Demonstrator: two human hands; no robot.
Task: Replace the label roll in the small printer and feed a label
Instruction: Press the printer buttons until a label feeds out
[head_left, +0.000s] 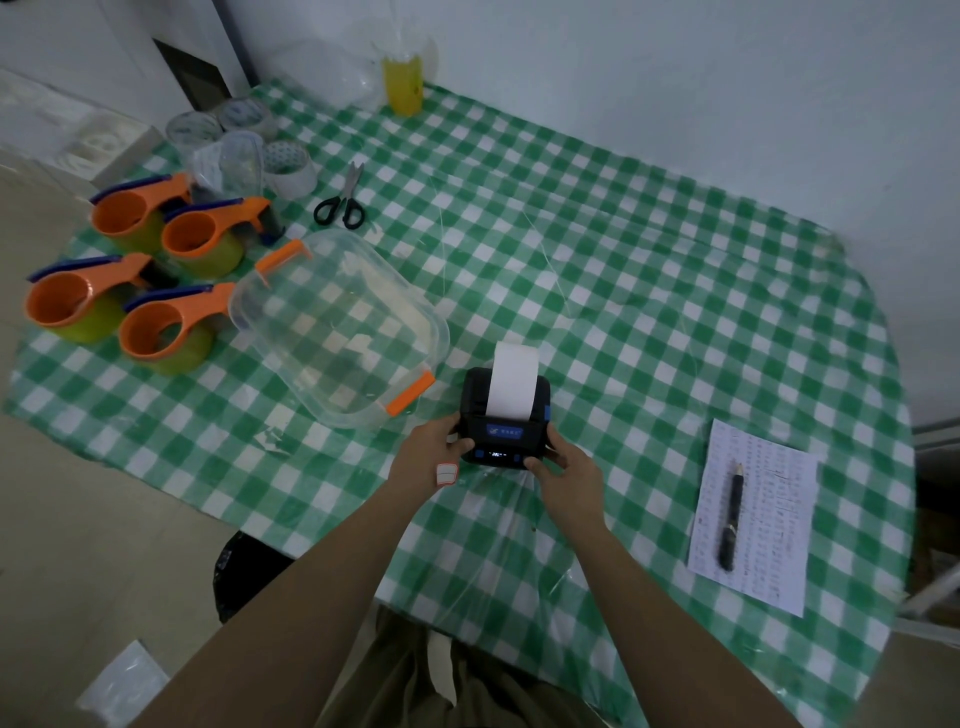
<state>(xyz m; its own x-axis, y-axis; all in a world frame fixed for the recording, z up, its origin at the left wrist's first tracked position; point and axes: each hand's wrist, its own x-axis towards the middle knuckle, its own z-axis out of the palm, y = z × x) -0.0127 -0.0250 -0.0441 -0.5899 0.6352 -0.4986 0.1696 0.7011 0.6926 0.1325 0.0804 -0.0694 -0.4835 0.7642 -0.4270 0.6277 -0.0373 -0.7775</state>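
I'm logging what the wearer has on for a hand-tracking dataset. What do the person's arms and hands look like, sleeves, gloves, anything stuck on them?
Both forearms are bare as far as the picture shows: no sleeves, gloves, watch or rings visible. The left hand carries one marking: a small white rectangular sticker with a red border stuck on its back near the wrist. The right hand has nothing on it.

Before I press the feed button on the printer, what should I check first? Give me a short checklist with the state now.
1. Printer lid closed over the paper: ok.
2. White paper strip comes out of the slot, lying flat: ok.
3. Display lit, power on: ok.
4. Left hand and right hand steady both sides: ok.
5. Roll seated straight inside: cannot tell, hidden.
6. Sticker on left hand clear of slot: ok.
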